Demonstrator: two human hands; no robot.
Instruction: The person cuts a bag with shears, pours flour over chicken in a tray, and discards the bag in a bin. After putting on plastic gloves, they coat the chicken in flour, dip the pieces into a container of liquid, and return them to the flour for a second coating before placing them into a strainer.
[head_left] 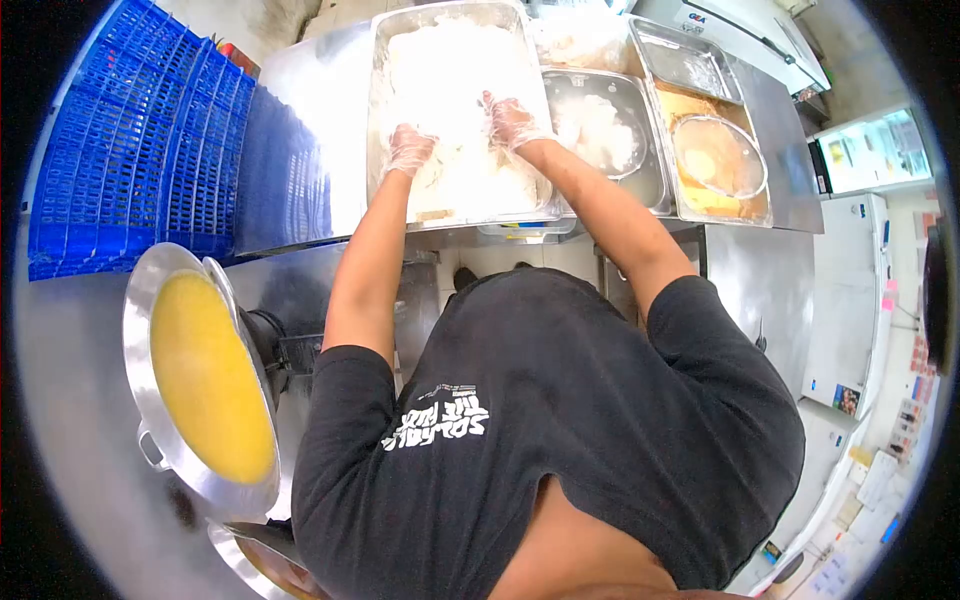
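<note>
A deep metal tray (490,217) in front of me holds a heap of white, flour-like powder (450,75), much of it washed out by glare. Over its left part, my left hand (408,150), in a thin clear plastic glove, has its fingers curled down at the powder. My right hand (512,120), gloved the same way, is at the tray's right side, with its thumb side up and the other fingers bent. Whatever either hand grips is lost in the brightness. Some lumpy, coated pieces seem to lie in the powder between my wrists.
Right of the tray stand a metal pan (655,185) with pale pieces in it and a tray with a wire strainer (718,155). Blue plastic crates (140,140) are stacked at left. Below them, a wide wok (140,300) holds yellow liquid. White freezers line the right.
</note>
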